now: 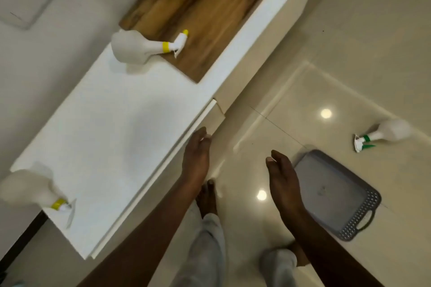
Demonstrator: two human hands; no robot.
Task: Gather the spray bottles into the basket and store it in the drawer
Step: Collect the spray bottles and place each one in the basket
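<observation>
Left hand rests fingers on the drawer edge, grip unclear; right hand open, empty. Basket on floor beside green-capped spray bottle. Two yellow-collared bottles on table, blurred.

Domestic interior: glossy cream tiled floor, low white cabinet with wood-inlaid tabletop, plain white wall.

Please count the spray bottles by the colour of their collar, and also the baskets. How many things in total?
Spray bottles with yellow collar: 2
Spray bottles with green collar: 1
Baskets: 1
Total: 4
</observation>
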